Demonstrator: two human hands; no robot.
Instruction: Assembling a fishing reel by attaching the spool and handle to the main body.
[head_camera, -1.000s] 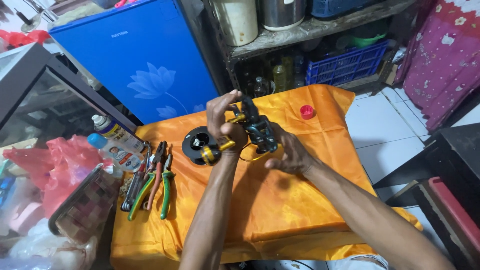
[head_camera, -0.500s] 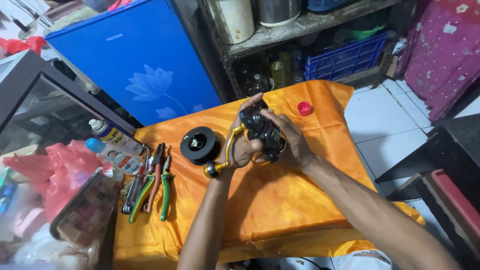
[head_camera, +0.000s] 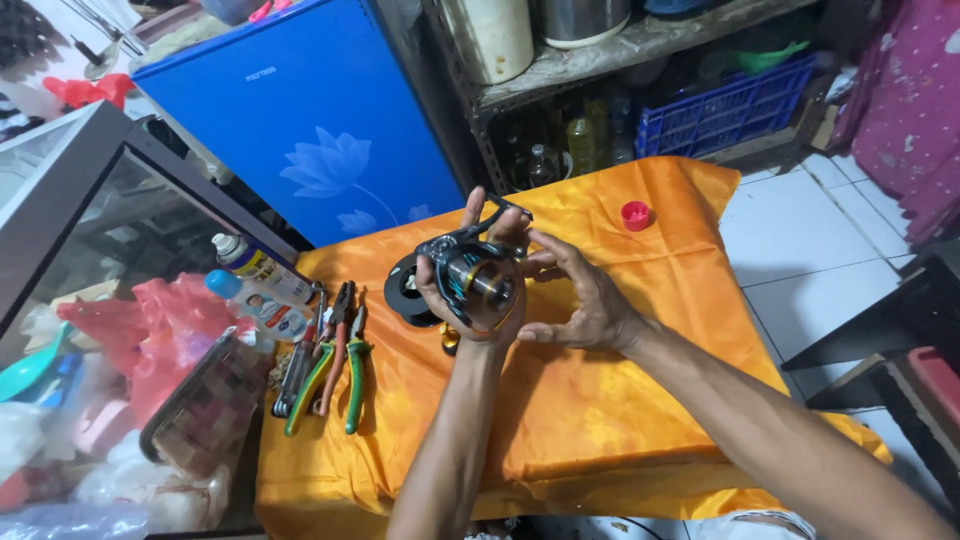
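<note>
While the left hand (head_camera: 470, 290) is raised over the orange cloth (head_camera: 600, 420), it wraps around a fishing reel (head_camera: 478, 278), a dark body with a gold spool facing the camera. The fingers curl behind and under the reel and the thumb stands up on its far side, so the reel sits in the palm, clear of the cloth. The right hand (head_camera: 580, 300) is just to the right of that grip, fingers half curled, with the fingertips (head_camera: 535, 262) meeting the reel's upper right edge near its thin wire bail. Whether it pinches a part there or only touches, the view does not show.

Just behind and left of the grip, partly hidden by the left hand, a black round spool (head_camera: 408, 295) lies flat on the cloth. Right below the grip a small gold knob (head_camera: 450, 340) shows beside the left wrist. Farther left of the grip, pliers (head_camera: 340, 350) with green and red handles lie in a row at the cloth's left edge, and beyond them two spray cans (head_camera: 262, 285) lie on their sides. Well to the right and behind the grip, a red cap (head_camera: 635, 215) rests alone on the cloth. A blue cabinet (head_camera: 320, 130) with a flower print stands behind the table.
</note>
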